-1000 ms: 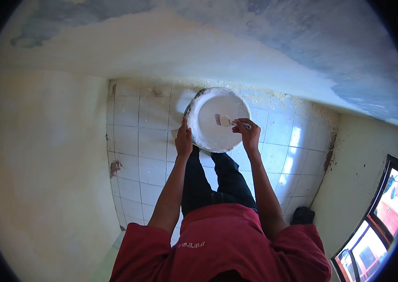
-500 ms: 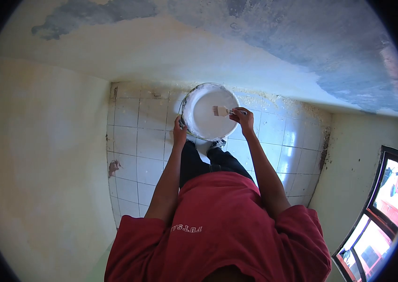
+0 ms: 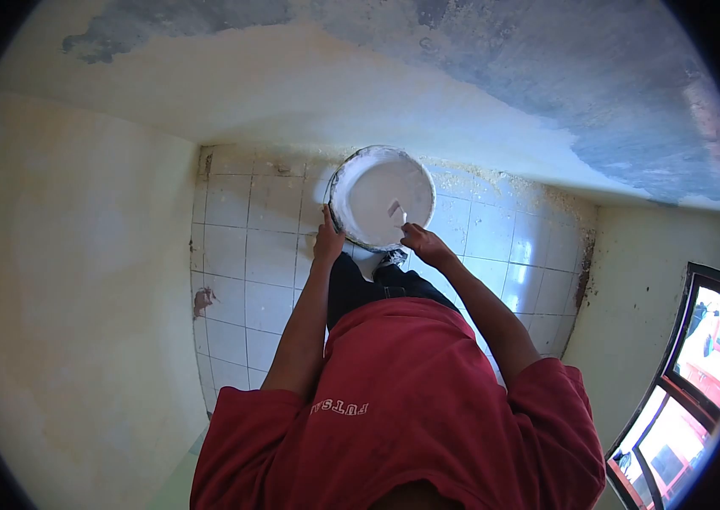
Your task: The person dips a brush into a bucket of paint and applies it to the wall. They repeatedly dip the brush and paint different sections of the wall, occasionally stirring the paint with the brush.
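A round bucket (image 3: 420, 177) with white paint inside is held above the tiled floor, in front of my legs. My left hand (image 3: 328, 239) grips its rim at the lower left. My right hand (image 3: 424, 242) is closed around the handle of a paintbrush (image 3: 396, 212), at the bucket's lower right edge. The brush's bristles are over the white paint, pointing up and left; whether they touch it I cannot tell.
White floor tiles (image 3: 271, 255) with stained edges surround my feet. A wall (image 3: 513, 93) with grey-blue and pale patches rises ahead. Pale walls stand left (image 3: 79, 255) and right (image 3: 632, 255); the right one has a dark-framed window (image 3: 689, 387).
My right hand has moved down and left with the brush, from the bucket's right rim to its lower right. The brush has turned from sideways to nearly upright in view. My left hand stays at the rim.
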Demonstrator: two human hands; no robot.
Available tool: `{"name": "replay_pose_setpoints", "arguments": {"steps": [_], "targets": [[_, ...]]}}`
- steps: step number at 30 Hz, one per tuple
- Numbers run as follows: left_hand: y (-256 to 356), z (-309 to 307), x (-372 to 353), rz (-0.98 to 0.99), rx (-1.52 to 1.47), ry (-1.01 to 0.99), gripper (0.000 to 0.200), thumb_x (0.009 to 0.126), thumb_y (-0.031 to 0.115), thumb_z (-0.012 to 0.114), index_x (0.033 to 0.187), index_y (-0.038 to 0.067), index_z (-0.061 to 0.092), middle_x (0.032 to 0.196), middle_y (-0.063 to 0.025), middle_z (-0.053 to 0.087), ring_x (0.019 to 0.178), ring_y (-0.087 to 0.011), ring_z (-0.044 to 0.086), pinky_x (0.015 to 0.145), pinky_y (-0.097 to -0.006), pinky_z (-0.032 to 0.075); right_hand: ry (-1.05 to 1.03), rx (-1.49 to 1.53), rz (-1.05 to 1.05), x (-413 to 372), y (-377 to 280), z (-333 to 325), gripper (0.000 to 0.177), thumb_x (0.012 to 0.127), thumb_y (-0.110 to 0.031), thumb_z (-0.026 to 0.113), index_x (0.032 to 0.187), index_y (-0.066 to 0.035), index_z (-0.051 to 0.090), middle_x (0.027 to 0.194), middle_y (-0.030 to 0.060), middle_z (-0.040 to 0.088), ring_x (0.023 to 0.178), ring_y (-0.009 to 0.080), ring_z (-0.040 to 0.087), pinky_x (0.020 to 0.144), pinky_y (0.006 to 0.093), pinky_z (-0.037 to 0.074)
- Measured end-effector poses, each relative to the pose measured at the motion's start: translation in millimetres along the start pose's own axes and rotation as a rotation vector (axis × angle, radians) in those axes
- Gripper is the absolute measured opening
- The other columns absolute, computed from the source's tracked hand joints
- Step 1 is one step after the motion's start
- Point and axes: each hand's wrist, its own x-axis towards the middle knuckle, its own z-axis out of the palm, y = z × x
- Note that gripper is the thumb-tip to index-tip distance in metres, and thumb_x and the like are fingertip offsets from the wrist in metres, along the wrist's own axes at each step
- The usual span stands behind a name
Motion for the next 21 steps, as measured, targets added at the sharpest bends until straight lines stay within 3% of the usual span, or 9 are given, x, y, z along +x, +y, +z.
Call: {"name": "replay_pose_setpoints", "arguments": {"steps": [3,5,13,17,21], "targets": [[4.1,-4.6,-5.0,0.007,0.124,-0.010,0.096,0.084,0.025,0.066,0.153,0.020,-0.001,0.110,-0.0274,0.057,0.102,-0.0429,0.060,0.087,-0.0532,0.049,-0.070,0.028,-0.080,4.3,0.0,-3.3,0.006,0.079,-0.006,0.060,0.084,-0.004,0.062,0.110,0.0157,0.056,0.100,0.0323,0.060,0.081,0.0397,0.055],[5.1,-6.5,-8.1,0.008,0.157,-0.023,0.096,0.084,0.025,0.066,0.153,0.020,-0.001,0.110,-0.0270,0.057,0.102,-0.0426,0.060,0.086,-0.0529,0.049,-0.079,0.065,0.011,9.0,-2.4,-1.9,0.004,0.078,-0.008,0.061,0.079,-0.004,0.060,0.110,0.0149,0.056,0.101,0.0312,0.060,0.080,0.0395,0.055],[-7.5,9.6,-5.8,0.058,0.190,-0.031,0.090,0.088,0.022,0.062,0.153,0.020,-0.001,0.110,-0.0224,0.060,0.101,-0.0395,0.061,0.085,-0.0520,0.050,-0.041,-0.262,-0.145,27.3,-14.0,-14.9,0.008,0.072,-0.011,0.062,0.066,-0.006,0.063,0.108,0.0083,0.055,0.105,0.0264,0.054,0.085,0.0372,0.052],[-9.8,18.0,-5.2,0.089,0.118,0.025,0.087,0.090,0.017,0.059,0.153,0.019,-0.002,0.106,-0.0212,0.063,0.098,-0.0367,0.063,0.081,-0.0505,0.050,0.010,-0.250,-0.166,27.1,-11.5,-10.6,0.007,0.072,-0.011,0.062,0.066,-0.007,0.063,0.106,0.0083,0.055,0.103,0.0260,0.054,0.083,0.0368,0.052],[-2.7,13.1,-9.7,0.039,0.114,-0.006,0.088,0.090,0.014,0.058,0.153,0.020,-0.004,0.101,-0.0204,0.066,0.092,-0.0378,0.064,0.077,-0.0493,0.050,-0.074,-0.137,-0.174,20.3,-6.5,-2.3,0.010,0.073,-0.011,0.062,0.065,-0.006,0.059,0.101,0.0085,0.055,0.099,0.0265,0.055,0.082,0.0371,0.052]]}}
